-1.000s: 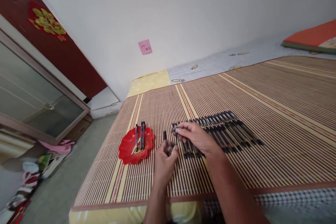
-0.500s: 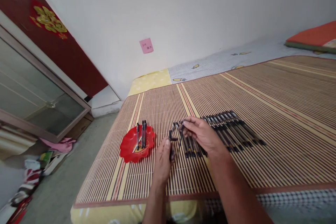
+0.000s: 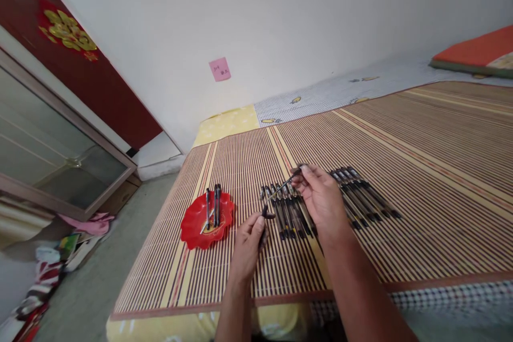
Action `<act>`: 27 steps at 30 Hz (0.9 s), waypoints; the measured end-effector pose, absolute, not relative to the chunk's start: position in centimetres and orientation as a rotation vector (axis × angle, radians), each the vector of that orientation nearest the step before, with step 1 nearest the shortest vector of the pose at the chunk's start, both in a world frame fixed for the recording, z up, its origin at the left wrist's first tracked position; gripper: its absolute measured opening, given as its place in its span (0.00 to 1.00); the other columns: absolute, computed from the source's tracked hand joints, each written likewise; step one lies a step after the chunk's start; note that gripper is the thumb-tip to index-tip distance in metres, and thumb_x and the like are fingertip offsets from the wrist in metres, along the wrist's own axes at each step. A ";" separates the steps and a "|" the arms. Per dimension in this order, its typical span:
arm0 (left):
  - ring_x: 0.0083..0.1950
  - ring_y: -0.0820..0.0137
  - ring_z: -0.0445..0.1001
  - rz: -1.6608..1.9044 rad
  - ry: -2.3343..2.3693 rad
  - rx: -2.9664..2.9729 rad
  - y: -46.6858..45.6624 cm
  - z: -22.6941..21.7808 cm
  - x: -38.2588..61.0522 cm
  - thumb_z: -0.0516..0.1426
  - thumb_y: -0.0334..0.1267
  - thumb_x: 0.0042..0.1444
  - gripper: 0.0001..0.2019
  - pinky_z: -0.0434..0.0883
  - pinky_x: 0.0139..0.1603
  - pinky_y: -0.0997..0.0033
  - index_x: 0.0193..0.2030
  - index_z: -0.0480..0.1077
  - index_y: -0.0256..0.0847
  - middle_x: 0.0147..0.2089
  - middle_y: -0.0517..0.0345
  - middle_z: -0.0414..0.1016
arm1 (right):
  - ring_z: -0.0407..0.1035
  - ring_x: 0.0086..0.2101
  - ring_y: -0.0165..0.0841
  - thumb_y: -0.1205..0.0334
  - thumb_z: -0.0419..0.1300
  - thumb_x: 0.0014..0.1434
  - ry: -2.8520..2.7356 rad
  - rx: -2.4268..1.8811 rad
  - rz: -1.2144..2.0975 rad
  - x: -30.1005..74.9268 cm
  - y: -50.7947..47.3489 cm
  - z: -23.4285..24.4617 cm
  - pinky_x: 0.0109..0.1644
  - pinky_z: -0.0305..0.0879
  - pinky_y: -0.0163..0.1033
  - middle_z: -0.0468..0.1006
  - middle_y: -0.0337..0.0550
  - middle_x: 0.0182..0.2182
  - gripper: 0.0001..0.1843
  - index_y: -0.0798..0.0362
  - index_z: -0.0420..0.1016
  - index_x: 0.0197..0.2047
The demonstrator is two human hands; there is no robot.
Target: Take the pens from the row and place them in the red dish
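Note:
My left hand (image 3: 248, 243) is closed around a dark pen barrel (image 3: 264, 220), low over the striped bamboo mat (image 3: 420, 171). My right hand (image 3: 320, 197) pinches the thin refill (image 3: 280, 189) at its far end; the refill slants down to the barrel's mouth. Behind and under both hands lies a row of several black pens (image 3: 352, 192), side by side on the mat. A red flower-shaped dish (image 3: 192, 224) to the left holds three pens (image 3: 214, 208).
The mat covers a bed with a yellow and checked sheet (image 3: 232, 120). A white wall with a pink note (image 3: 220, 69) rises behind. A glass cabinet (image 3: 48, 155) and clutter on the floor (image 3: 48, 262) lie to the left. An orange cushion (image 3: 476, 51) sits far right.
My right hand has drawn up and to the right, pulling the thin refill out of the barrel held in my left hand. The left hand stayed nearly in place.

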State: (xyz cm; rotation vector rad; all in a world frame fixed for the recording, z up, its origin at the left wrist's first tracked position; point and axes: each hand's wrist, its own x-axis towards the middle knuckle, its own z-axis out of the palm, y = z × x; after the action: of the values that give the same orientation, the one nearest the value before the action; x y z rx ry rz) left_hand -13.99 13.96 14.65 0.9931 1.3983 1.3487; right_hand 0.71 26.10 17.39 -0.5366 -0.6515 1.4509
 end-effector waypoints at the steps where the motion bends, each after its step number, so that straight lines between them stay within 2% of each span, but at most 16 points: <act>1: 0.27 0.76 0.54 1.345 1.399 1.000 14.0 14.6 -14.0 0.59 0.56 0.58 0.20 0.55 0.26 0.78 0.42 0.75 0.38 0.27 0.65 0.56 | 0.70 0.28 0.27 0.55 0.73 0.49 -0.657 -0.538 1.450 0.7 26.1 17.5 0.35 0.71 0.36 0.78 0.39 0.30 0.13 0.52 0.76 0.33; 6: 0.27 0.75 0.53 1.315 1.401 1.055 13.9 14.8 -14.0 0.58 0.54 0.60 0.19 0.54 0.27 0.78 0.43 0.75 0.38 0.27 0.65 0.55 | 0.70 0.28 0.27 0.56 0.72 0.49 -0.688 -0.559 1.448 0.7 26.0 17.6 0.35 0.71 0.35 0.78 0.38 0.30 0.12 0.53 0.76 0.33; 21: 0.26 0.76 0.52 1.310 1.401 1.076 13.9 14.9 -13.9 0.59 0.55 0.59 0.20 0.53 0.26 0.77 0.43 0.77 0.38 0.25 0.65 0.56 | 0.71 0.27 0.26 0.55 0.71 0.50 -0.747 -0.607 1.406 1.1 26.0 17.7 0.33 0.70 0.34 0.78 0.37 0.29 0.13 0.53 0.76 0.34; 27: 0.29 0.71 0.62 1.345 1.435 1.147 14.0 15.1 -14.1 0.62 0.52 0.57 0.17 0.60 0.30 0.75 0.40 0.79 0.39 0.23 0.62 0.62 | 0.71 0.28 0.27 0.54 0.67 0.56 -0.889 -0.631 1.330 1.4 26.1 17.4 0.34 0.69 0.35 0.78 0.38 0.30 0.11 0.52 0.77 0.38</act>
State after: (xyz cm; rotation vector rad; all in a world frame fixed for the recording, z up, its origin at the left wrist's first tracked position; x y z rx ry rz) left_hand -14.05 14.03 15.13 1.1465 1.4353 1.3446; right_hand 1.39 26.14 17.35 -0.6309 -0.8895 1.3302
